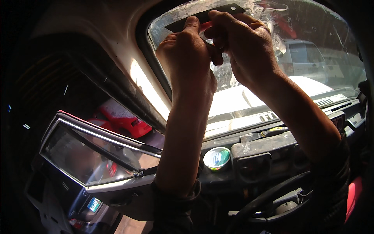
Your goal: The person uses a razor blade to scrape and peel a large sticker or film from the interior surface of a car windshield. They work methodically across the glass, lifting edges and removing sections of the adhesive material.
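Note:
My left hand (pixel 185 54) and my right hand (pixel 243 43) are raised side by side against the windshield (pixel 230 76). Both grip a thin dark flat plate (pixel 177 26) with a round hole near its right end. The left thumb lies along the plate's lower edge, and the right fingers close over its middle and right part. The plate is tilted, its right end higher, in front of the upper glass. Whitish smears and streaks mark the glass around it. What lies behind my fingers is hidden.
On the dashboard lie a broad-bladed scraper (pixel 269 133) with a yellow and black handle and a round tin (pixel 216 158). The steering wheel (pixel 269 197) is below. At left the vehicle door (pixel 113 146) stands open. A white hood (pixel 241 101) and parked vehicles show outside.

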`<state>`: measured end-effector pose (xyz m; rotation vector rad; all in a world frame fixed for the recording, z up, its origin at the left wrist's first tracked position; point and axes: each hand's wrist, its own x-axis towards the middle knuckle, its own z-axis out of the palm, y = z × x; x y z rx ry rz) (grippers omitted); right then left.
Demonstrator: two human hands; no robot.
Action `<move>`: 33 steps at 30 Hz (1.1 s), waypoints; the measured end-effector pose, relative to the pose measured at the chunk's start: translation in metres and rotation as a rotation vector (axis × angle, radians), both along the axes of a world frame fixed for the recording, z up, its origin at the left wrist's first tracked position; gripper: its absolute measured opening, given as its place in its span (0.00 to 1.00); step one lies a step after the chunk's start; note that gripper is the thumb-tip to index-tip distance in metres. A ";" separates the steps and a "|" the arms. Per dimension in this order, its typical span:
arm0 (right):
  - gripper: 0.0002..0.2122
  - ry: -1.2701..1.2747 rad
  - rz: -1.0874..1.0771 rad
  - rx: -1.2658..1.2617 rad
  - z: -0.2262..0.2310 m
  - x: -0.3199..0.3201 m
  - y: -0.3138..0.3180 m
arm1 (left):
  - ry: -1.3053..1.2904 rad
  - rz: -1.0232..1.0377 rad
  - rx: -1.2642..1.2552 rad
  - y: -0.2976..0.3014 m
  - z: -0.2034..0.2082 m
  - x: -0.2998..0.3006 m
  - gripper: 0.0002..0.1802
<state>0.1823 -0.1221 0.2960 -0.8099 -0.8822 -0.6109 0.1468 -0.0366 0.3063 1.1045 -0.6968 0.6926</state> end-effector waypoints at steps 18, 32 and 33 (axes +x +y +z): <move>0.08 0.013 -0.018 0.012 0.004 -0.007 0.000 | 0.016 0.016 0.034 0.004 0.005 -0.001 0.11; 0.07 -0.044 0.026 -0.008 0.010 -0.012 0.001 | -0.012 -0.125 0.109 0.015 0.011 0.006 0.11; 0.07 -0.048 0.034 -0.010 0.011 -0.016 0.001 | -0.007 -0.127 0.114 0.014 0.011 0.006 0.11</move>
